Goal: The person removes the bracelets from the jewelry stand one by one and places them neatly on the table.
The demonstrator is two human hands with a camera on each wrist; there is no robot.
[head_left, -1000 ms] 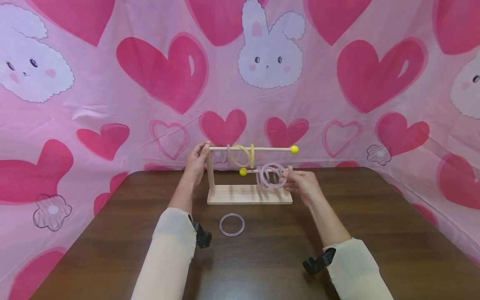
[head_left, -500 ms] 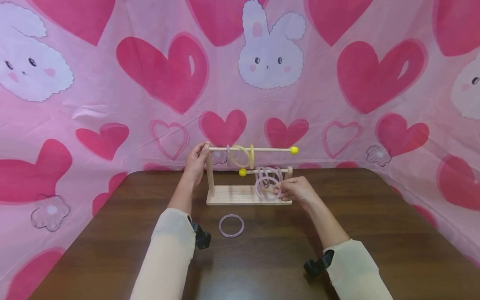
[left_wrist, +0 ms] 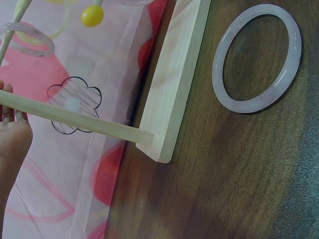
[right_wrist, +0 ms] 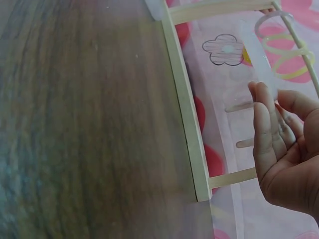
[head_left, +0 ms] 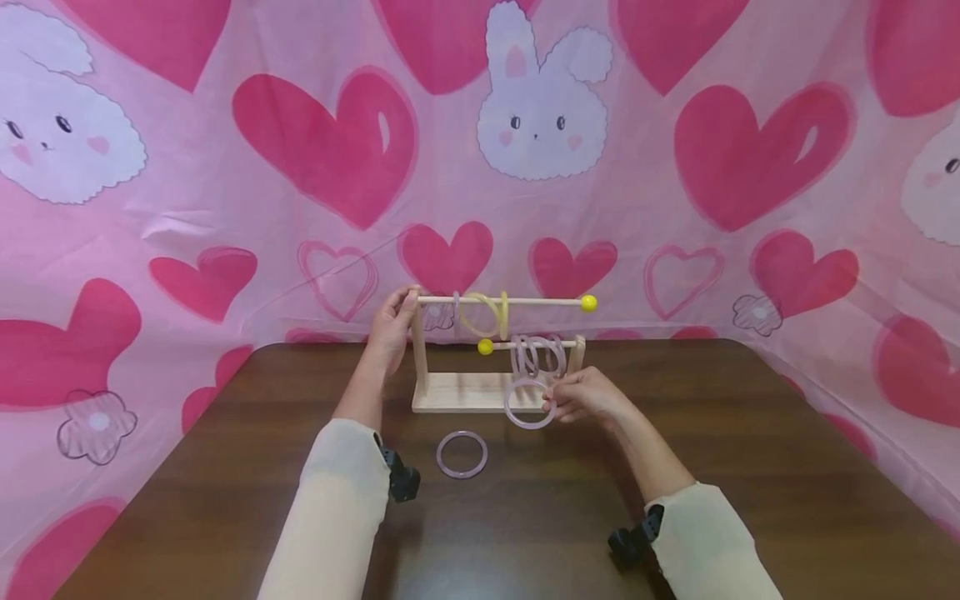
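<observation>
My left hand (head_left: pixel 392 329) grips the top of the left post of a wooden bangle stand (head_left: pixel 465 392). With thumb and fingertips, my right hand (head_left: pixel 592 398) pinches a pale lilac bangle (head_left: pixel 528 426), which overlaps the front edge of the stand's base. The right wrist view has this bangle (right_wrist: pixel 258 52) almost edge-on. One lilac bangle (head_left: pixel 456 309) and two yellow bangles (head_left: pixel 504 318) hang on the upper rod. Several lilac bangles (head_left: pixel 516 358) hang on the lower rod. Another lilac bangle (left_wrist: pixel 295 47) lies flat on the table, in front of the stand.
Yellow balls cap the free ends of the upper rod (head_left: pixel 588 303) and lower rod (head_left: pixel 486 347). The dark wooden table (head_left: pixel 262 467) reaches back to a pink curtain (head_left: pixel 300 200) with hearts and rabbits. Each wrist wears a small black camera (head_left: pixel 401 477).
My right hand has drawn the lilac bangle down and toward me, away from the lower rod. My left hand stays on the post.
</observation>
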